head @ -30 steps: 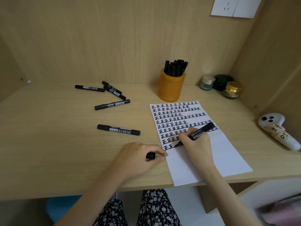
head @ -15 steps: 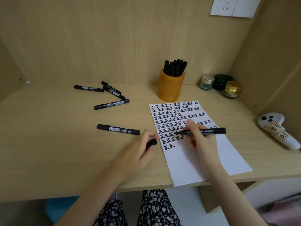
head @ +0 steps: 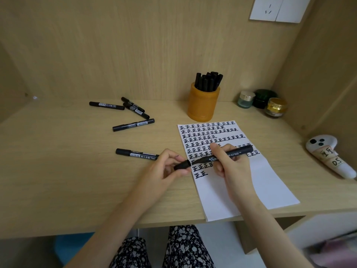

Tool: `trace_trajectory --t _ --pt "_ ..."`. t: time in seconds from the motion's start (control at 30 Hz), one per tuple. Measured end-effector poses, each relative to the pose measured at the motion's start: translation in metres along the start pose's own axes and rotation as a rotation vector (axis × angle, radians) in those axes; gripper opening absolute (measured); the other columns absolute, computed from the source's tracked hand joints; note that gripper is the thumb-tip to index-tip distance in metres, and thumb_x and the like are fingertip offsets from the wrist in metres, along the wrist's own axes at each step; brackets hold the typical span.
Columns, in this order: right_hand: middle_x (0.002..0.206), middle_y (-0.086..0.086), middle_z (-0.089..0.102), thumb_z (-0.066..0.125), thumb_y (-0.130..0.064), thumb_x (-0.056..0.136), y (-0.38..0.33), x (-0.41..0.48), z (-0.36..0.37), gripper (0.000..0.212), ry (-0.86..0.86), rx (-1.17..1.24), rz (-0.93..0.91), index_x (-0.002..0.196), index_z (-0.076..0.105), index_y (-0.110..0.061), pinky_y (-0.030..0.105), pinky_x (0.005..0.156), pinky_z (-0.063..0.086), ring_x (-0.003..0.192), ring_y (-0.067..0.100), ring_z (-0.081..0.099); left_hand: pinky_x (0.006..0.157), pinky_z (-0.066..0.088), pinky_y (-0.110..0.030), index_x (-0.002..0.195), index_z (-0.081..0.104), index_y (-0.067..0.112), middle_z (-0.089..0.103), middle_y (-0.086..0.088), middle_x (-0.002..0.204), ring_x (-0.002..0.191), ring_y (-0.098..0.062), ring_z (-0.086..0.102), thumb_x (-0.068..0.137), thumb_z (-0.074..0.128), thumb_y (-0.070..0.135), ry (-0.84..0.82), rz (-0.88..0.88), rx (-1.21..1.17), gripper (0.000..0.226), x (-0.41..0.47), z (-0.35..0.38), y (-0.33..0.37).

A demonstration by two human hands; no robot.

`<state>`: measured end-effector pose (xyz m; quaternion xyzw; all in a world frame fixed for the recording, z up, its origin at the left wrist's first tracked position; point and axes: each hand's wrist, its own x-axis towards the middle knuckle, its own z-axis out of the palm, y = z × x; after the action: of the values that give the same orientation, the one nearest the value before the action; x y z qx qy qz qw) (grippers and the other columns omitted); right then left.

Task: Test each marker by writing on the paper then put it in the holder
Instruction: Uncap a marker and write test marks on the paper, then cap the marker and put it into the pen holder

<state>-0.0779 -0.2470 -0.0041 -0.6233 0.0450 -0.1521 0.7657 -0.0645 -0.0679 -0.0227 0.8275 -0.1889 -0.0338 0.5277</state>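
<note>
Right hand grip on marker, tip leftward

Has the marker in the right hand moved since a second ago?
Yes. The marker has left the bottom row on the paper; its tip now sits at the paper's left edge, by the cap in the left hand.

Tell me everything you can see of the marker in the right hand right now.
The marker is a slim black barrel, plastic by its look, with small white print along it. It lies nearly level over the paper, nib end pointing left. The right hand pinches it near that end. The left hand holds a black cap right at the nib; whether they touch is unclear.
</note>
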Motion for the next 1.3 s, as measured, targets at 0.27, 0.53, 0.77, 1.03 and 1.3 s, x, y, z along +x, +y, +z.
trace_trajectory --t 0.27,0.53,0.77,1.03,1.3 --pt "0.052 0.005 0.052 0.072 -0.021 0.08 0.001 -0.004 0.008 0.015 -0.212 -0.188 -0.019 0.072 0.065 -0.011 0.017 0.044 0.035 0.045 0.013 0.044 0.087 0.053 -0.039 0.09 0.054 0.034 0.065 0.028 0.097 0.09 -0.004 0.064 0.079 0.066 0.031 0.041 0.015 -0.031 0.016 0.0 -0.001 0.0" --pt "0.055 -0.002 0.058 0.066 -0.015 0.085 0.003 0.001 0.01 0.01 -0.302 -0.179 -0.008 0.079 0.067 -0.007 0.015 0.05 0.04 0.049 0.007 0.05 0.084 0.051 -0.051 0.085 0.058 0.036 0.07 0.004 0.092 0.089 -0.023 0.065 0.078 0.068 0.031 0.139 0.052 -0.1 0.013 0.001 -0.002 -0.002" --pt "0.055 -0.005 0.058 0.067 -0.009 0.084 0.008 0.005 0.014 0.002 -0.31 -0.163 -0.011 0.085 0.069 -0.007 0.013 0.05 0.041 0.051 0.004 0.051 0.08 0.051 -0.051 0.085 0.057 0.029 0.07 0.016 0.086 0.083 -0.023 0.066 0.083 0.066 0.02 0.166 0.093 -0.085 0.013 0.002 -0.003 -0.001" --pt "0.056 -0.005 0.054 0.07 -0.032 0.076 0.01 0.01 0.017 0.034 -0.272 -0.174 0.049 0.09 0.068 -0.001 0.02 0.054 0.04 0.053 0.007 0.048 0.075 0.051 -0.05 0.087 0.056 0.032 0.07 0.019 0.084 0.076 -0.018 0.065 0.083 0.065 0.025 0.214 0.103 -0.071 0.012 0.003 -0.003 0.004" --pt "0.107 -0.002 0.053 0.074 -0.02 0.082 0.004 0.018 0.003 0.039 -0.001 -0.611 -0.574 0.118 0.058 -0.02 0.011 0.081 0.04 0.093 -0.001 0.049 0.065 0.051 -0.049 0.095 0.056 0.031 0.069 0.019 0.084 0.07 -0.027 0.061 0.081 0.057 0.041 0.255 0.155 -0.011 0.017 0.007 -0.012 0.009"
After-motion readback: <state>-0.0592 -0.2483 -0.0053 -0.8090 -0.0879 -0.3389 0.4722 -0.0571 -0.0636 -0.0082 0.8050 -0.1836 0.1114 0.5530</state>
